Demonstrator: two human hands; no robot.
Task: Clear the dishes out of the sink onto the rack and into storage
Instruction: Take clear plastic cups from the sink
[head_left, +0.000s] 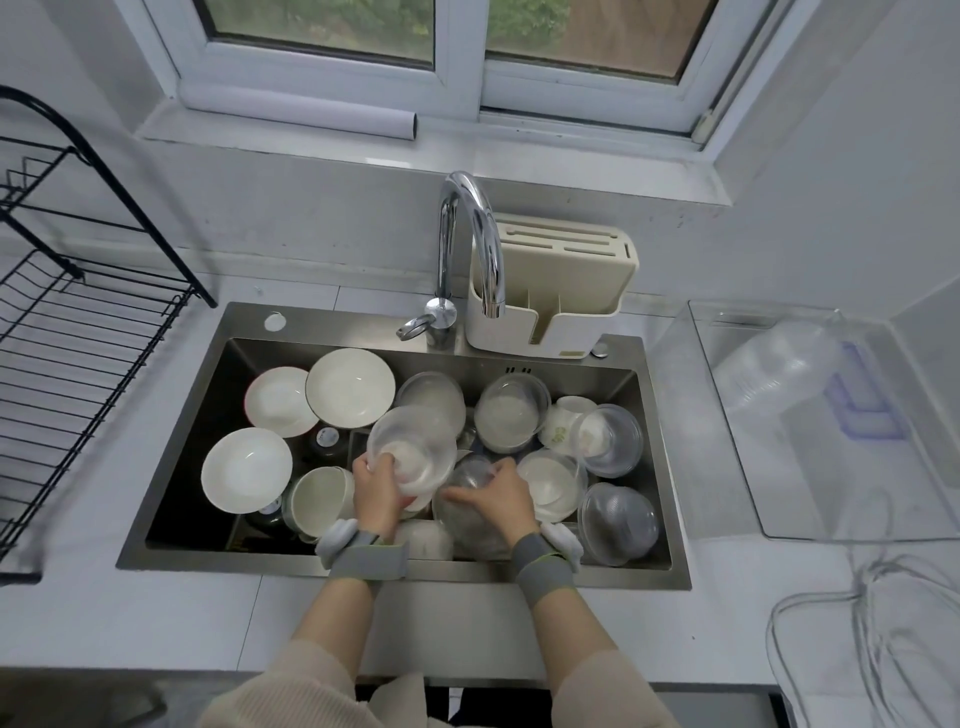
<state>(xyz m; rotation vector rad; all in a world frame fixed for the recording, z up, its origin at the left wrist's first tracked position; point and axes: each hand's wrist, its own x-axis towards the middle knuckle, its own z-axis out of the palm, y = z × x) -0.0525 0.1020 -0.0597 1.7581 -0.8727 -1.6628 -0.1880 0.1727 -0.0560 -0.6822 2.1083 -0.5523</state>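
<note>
Two hands work at the steel sink's (171, 447) front edge, left hand (378, 491) gripping a clear plastic bowl (410, 449), right hand (498, 496) clasping a glass bowl (467, 483), apparently lifting both rackward.

Soft, even daylight comes through the window (447, 47) at the top, leaving the pale walls and bench (171, 597) bright but flat. The steel sink (519, 571) basin is the darkest area, shadowed along its left wall. Bright streaks glare on the chrome faucet (470, 239). Wide-angle distortion bows the black dish rack (78, 332) and the window frame near the edges. Detail is slightly soft throughout, blurrier in the corners.
</note>
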